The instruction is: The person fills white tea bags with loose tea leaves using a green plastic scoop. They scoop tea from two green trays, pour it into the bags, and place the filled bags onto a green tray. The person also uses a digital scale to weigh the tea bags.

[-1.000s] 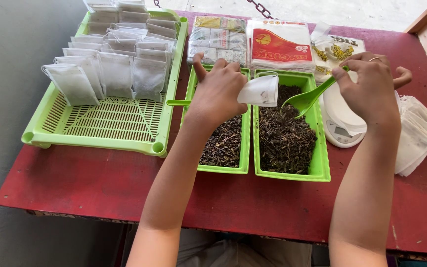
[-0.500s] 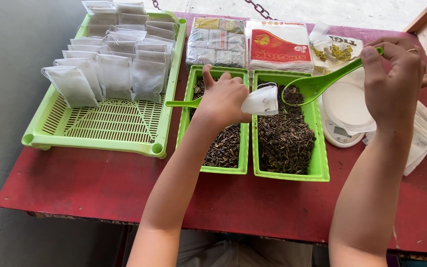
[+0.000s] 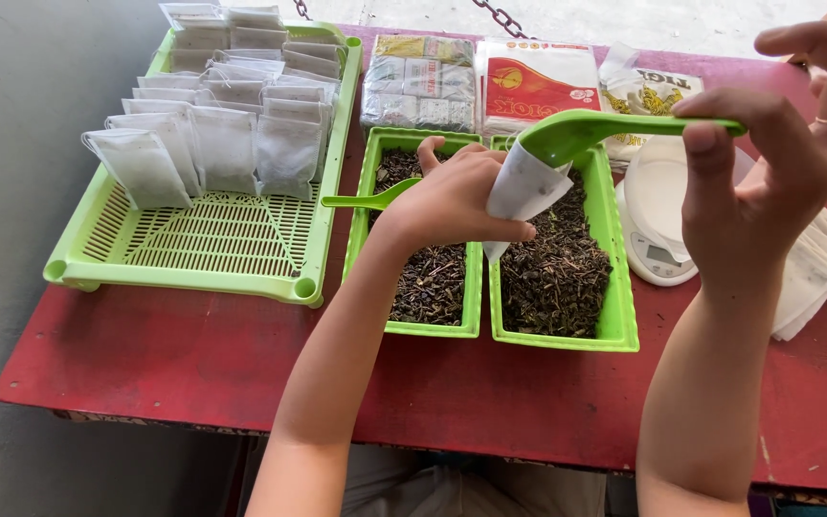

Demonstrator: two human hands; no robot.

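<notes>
Head camera looks straight down on a red tabletop (image 3: 193, 373) where a person is filling bags. Their left hand (image 3: 452, 196) reaches in from below with the forearm angled up and to the right, and hangs over the two small green trays of loose tea. Its thumb and fingers are pinched together on a small white paper bag (image 3: 525, 187), which hangs mouth-up, tilted toward the right. The right hand (image 3: 768, 158) is raised higher and nearer the camera, wrist bent; thumb and forefinger pinch the handle of a green plastic scoop (image 3: 605, 132), the other fingers curled loosely above. The scoop lies nearly level, and its bowl end sits at the bag's mouth, touching it.

Below them the left tea tray (image 3: 380, 163) and the right tea tray (image 3: 619, 297) stand side by side, walls touching. A second green scoop (image 3: 366, 200) lies across the left tray's rim. A large slotted green basket (image 3: 193, 258) sits just to the left, its far half packed with filled white bags (image 3: 227, 124) and its near half bare. A white scale (image 3: 658, 215) stands just right of the trays, a stack of empty bags (image 3: 815, 273) by the right edge, packets (image 3: 480, 81) at the back. The near strip of tabletop is open along the front edge.
</notes>
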